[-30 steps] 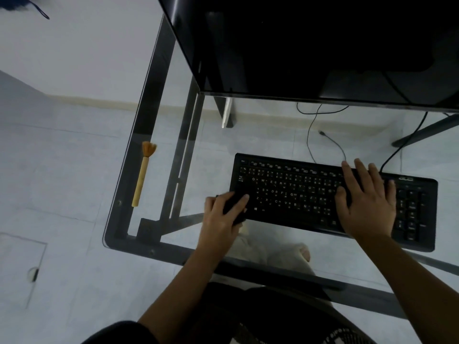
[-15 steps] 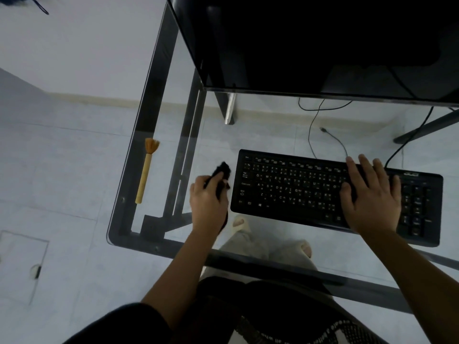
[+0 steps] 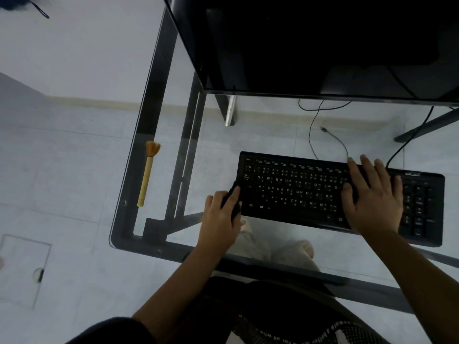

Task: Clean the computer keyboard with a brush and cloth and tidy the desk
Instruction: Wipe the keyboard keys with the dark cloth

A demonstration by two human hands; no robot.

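Note:
A black keyboard (image 3: 298,189) lies on the glass desk (image 3: 149,120). My left hand (image 3: 219,217) grips a dark cloth (image 3: 232,197) and holds it against the keyboard's left edge. My right hand (image 3: 372,197) lies flat with spread fingers on the keys, left of the number pad, pressing the keyboard down. A small brush (image 3: 147,173) with a pale wooden handle and orange bristles rests on the desk's left side, apart from both hands.
A black monitor (image 3: 310,45) looms over the back of the desk. Thin cables (image 3: 313,135) run behind the keyboard. Through the glass show the desk's dark frame (image 3: 181,175), the floor, and my legs and feet.
My left hand with the cloth swung off the keyboard's lower left corner to the left, then came back against its left edge. My right hand stayed on the keys.

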